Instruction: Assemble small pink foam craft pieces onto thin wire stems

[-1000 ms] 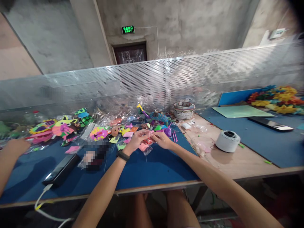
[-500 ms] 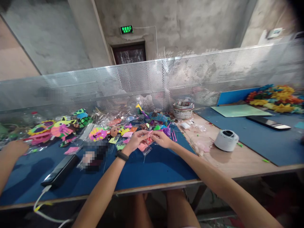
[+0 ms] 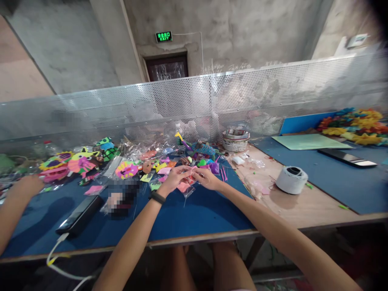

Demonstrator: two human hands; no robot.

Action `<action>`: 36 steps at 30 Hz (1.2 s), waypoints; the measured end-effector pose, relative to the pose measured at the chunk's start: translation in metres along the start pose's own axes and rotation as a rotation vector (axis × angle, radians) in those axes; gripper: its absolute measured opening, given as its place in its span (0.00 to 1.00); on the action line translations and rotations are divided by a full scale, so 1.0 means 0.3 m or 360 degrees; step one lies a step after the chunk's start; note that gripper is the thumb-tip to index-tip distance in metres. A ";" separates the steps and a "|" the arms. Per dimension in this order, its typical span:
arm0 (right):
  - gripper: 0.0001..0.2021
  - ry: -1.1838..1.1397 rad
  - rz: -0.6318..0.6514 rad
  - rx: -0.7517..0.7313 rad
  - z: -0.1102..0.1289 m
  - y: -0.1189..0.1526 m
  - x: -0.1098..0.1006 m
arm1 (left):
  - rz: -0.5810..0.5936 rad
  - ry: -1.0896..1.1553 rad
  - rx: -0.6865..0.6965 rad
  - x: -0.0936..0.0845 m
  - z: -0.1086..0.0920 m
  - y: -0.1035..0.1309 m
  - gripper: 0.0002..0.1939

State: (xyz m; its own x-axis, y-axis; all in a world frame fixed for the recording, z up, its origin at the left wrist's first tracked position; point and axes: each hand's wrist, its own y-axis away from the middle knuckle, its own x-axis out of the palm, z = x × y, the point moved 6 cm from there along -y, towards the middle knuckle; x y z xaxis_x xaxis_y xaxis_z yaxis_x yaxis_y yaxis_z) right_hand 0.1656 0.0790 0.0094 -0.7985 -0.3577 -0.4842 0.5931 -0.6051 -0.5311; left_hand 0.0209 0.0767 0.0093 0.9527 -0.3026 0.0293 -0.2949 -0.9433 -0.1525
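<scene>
My left hand [image 3: 176, 178] and my right hand [image 3: 207, 178] meet over the blue table mat [image 3: 200, 218], fingertips pinched close together. Between them is a small pink piece [image 3: 193, 169], mostly hidden by the fingers; its exact kind is unclear. Just below the fingertips lies a clear plastic bag [image 3: 188, 191] with orange-pink stuff in it. Small coloured packets, among them a green one [image 3: 155, 185] and a purple one [image 3: 214, 167], lie around the hands. To the right of these are thin purple sticks [image 3: 223, 173].
Colourful animal figures [image 3: 81, 161] crowd the back left, near another person's hand [image 3: 30, 186]. A black power bank [image 3: 80, 214] with a white cable lies at front left. On the right are a white roll [image 3: 291, 180], a basket [image 3: 235, 140] and a phone [image 3: 347, 157].
The view has shifted slightly, moving the scene a little rightward. My hands stay pinched together in nearly the same place. The other person's hand shows a bit further right.
</scene>
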 end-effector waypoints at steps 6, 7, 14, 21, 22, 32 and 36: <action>0.26 0.0066 -0.0035 0.0034 -0.002 0.000 0.000 | 0.0013 -0.0027 -0.0004 0.001 0.004 0.000 0.21; 0.26 0.0065 -0.0040 0.0048 -0.003 0.000 -0.001 | 0.0017 -0.0026 0.0001 0.001 0.005 0.000 0.21; 0.28 -0.0104 -0.0016 0.0148 -0.002 -0.001 0.006 | 0.0003 -0.0035 -0.0002 -0.002 0.015 -0.005 0.20; 0.30 -0.0356 0.0032 0.0311 -0.017 -0.004 0.018 | -0.0031 0.0049 0.0027 0.001 0.012 -0.010 0.18; 0.30 -0.0426 0.0047 0.0353 -0.022 -0.004 0.020 | -0.0024 0.0062 0.0033 0.001 0.011 -0.010 0.18; 0.23 -0.1035 0.0137 0.0695 -0.066 0.008 0.026 | -0.0207 0.0049 0.0055 -0.063 0.004 -0.023 0.20; 0.27 -0.1238 0.0142 0.0719 -0.055 0.010 0.019 | -0.0242 -0.0042 0.0104 -0.079 0.003 -0.026 0.19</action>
State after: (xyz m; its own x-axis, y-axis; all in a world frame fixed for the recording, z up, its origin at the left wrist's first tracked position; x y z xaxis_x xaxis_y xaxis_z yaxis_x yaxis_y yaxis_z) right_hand 0.1645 0.0869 -0.0064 -0.6929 -0.6972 0.1837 0.6901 -0.7151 -0.1111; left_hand 0.0005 0.0912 0.0089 0.9878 -0.1527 0.0311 -0.1428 -0.9667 -0.2122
